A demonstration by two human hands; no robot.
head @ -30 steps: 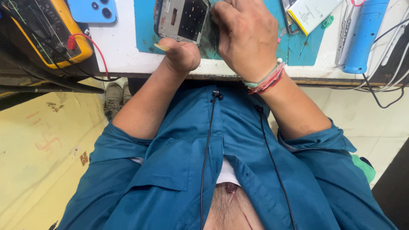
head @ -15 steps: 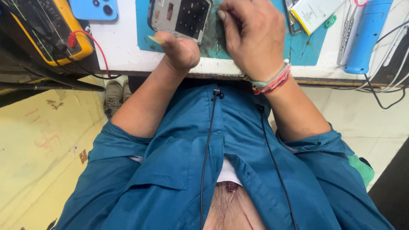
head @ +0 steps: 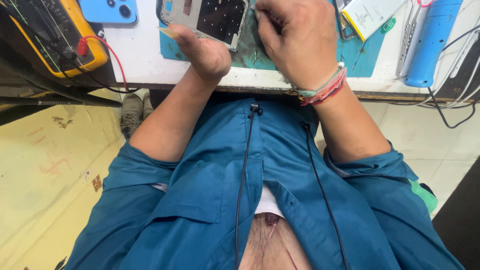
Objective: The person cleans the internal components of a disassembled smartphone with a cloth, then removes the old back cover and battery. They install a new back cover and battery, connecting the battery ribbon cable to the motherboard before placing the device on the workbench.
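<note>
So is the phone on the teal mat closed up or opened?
Opened: the phone frame lies with its inside exposed, left hand steadying it, right hand beside.

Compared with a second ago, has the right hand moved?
Yes. The right hand has slid slightly rightward over the green mat, away from the blue phone and toward the blue tube.

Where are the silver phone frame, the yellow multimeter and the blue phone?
Silver phone frame (head: 212,20), head view: dark inner panel.
Yellow multimeter (head: 75,37), head view: yellow casing edge.
Blue phone (head: 102,10), head view: back cover.
</note>
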